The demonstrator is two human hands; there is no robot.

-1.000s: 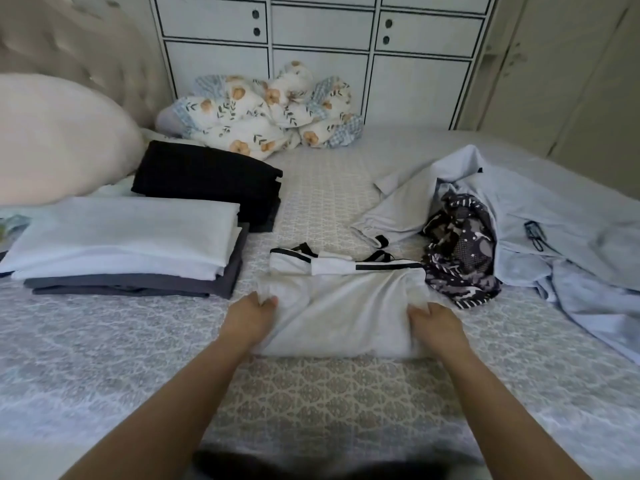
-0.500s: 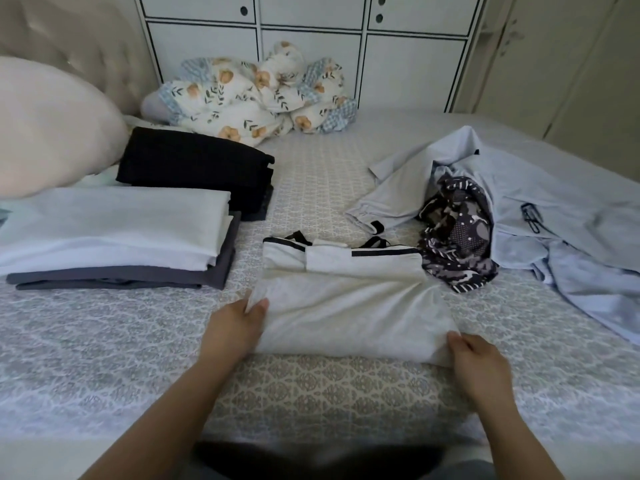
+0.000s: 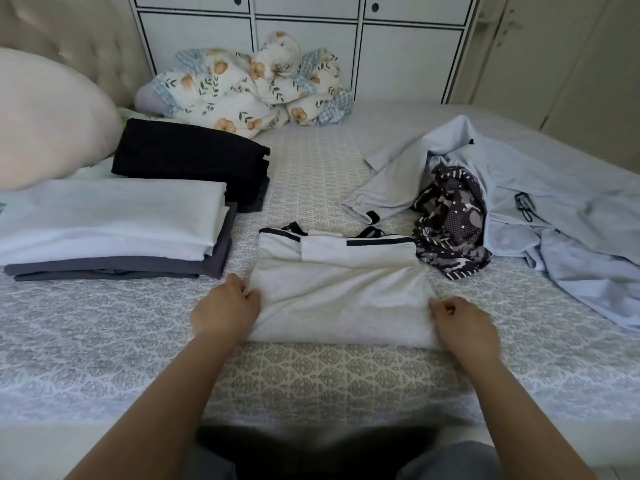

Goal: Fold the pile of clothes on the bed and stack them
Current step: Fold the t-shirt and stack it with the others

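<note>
folded white top (image 3: 341,306) sits flat on the bed (image 3: 104,341) right between both hands, left hand (image 3: 225,311) pinching its left edge, right hand (image 3: 464,327) pinching the right edge.

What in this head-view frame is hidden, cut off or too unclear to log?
- Left hand and right hand: fingertips tucked into the white garment's sides, hidden by cloth.
- Folded stack: its left end is cut by the frame edge; the layer count is unclear.
- Patterned dark garment: crumpled, partly under the light blue garment; type unknowable.
- Small dark item on the blue cloth: too small to identify.
</note>
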